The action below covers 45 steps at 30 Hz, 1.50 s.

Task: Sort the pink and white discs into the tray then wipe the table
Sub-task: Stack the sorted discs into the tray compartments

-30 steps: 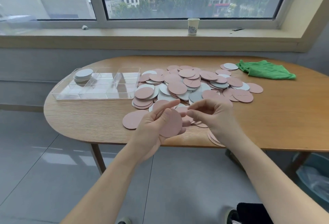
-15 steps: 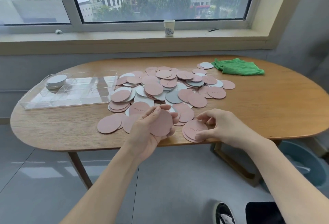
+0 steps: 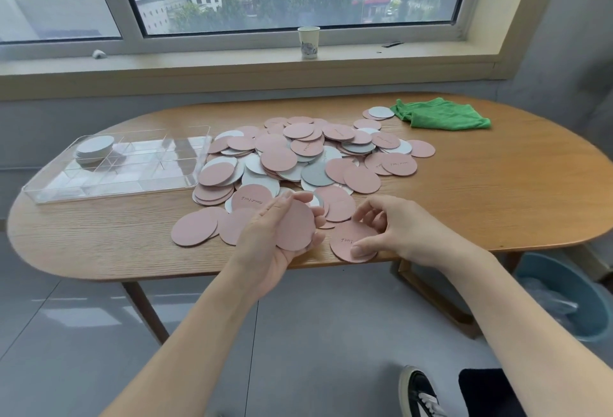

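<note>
The clear tray (image 3: 185,181) holds only a stack of white discs (image 3: 94,150) in its far-left compartment. Your left hand (image 3: 275,237) grips pink discs (image 3: 295,226); your right hand (image 3: 394,234) pinches another pink disc (image 3: 348,241) on the tabletop (image 3: 464,191).

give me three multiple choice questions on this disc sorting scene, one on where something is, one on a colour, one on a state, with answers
1. Where does the green cloth lie?
A. inside the tray
B. on the table's far right part
C. on the windowsill

2. What colour are the discs stacked in the clear tray?
A. white
B. pink
C. green

3. What is the left hand doing?
A. wiping the table
B. resting empty
C. holding pink discs

Answers:
1 B, the cloth lies on the wooden table beyond the disc pile.
2 A, the white stack sits in the tray's far left compartment.
3 C, its fingers curl round the pink discs.
</note>
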Each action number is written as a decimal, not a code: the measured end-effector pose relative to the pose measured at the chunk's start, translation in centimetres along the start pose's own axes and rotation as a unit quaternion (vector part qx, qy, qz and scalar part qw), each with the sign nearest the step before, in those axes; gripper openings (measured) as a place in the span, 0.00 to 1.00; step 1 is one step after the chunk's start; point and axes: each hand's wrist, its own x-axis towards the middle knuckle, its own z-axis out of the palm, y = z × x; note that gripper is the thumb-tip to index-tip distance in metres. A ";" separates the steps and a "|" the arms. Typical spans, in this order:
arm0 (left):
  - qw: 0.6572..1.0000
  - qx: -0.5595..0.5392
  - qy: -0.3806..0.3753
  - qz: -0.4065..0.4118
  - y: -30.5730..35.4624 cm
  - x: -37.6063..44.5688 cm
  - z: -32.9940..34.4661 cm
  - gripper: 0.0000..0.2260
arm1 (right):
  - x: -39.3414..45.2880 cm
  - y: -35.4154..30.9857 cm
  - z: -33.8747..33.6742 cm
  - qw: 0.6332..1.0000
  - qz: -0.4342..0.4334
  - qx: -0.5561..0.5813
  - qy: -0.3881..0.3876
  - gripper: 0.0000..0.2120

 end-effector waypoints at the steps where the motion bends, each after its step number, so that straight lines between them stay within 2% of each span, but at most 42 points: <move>1: 1.000 0.001 0.003 0.000 0.0 0.0 0.0 0.15 | 0.0 0.0 0.1 1.000 0.000 -0.005 -0.004 0.26; 7: 1.000 0.009 0.002 0.002 -0.1 0.0 0.0 0.15 | 0.3 -0.1 0.2 0.999 0.014 -0.027 -0.022 0.30; 13: 1.000 -0.002 0.004 0.005 -0.1 -0.3 -0.1 0.16 | 0.3 0.0 0.2 1.000 0.006 0.014 0.002 0.22; 15: 1.000 -0.010 0.004 0.002 -0.1 -0.3 -0.1 0.17 | 0.3 0.1 0.1 0.999 -0.003 0.055 -0.002 0.18; 19: 1.000 -0.002 -0.002 0.004 0.0 -0.3 0.1 0.22 | 0.1 -0.8 0.1 0.976 -0.046 0.211 -0.007 0.11; 26: 0.998 0.020 -0.051 0.004 0.3 -0.5 -0.8 0.27 | 0.8 -4.4 1.9 0.929 -0.118 0.349 0.036 0.13; 31: 0.995 0.006 -0.100 0.017 0.7 -0.9 -2.1 0.22 | 1.7 -6.5 5.3 0.911 -0.127 0.376 0.114 0.10; 33: 0.993 -0.015 -0.114 0.013 0.9 -1.0 -2.9 0.19 | 2.2 -7.0 6.2 0.905 -0.116 0.390 0.127 0.09; 36: 0.990 -0.067 -0.127 0.006 1.0 -1.2 -4.0 0.21 | 2.9 -7.5 7.3 0.906 -0.105 0.391 0.123 0.08; 39: 0.988 -0.094 -0.121 0.011 1.2 -1.4 -5.0 0.21 | 3.4 -8.0 8.1 0.915 -0.103 0.371 0.116 0.05; 42: 0.989 -0.096 -0.108 0.004 1.8 -1.7 -6.2 0.23 | 3.8 -8.3 8.1 0.909 -0.096 0.384 0.130 0.04; 45: 0.992 -0.087 -0.096 0.016 2.8 -2.3 -7.3 0.23 | 4.4 -8.5 7.9 0.925 -0.111 0.330 0.155 0.05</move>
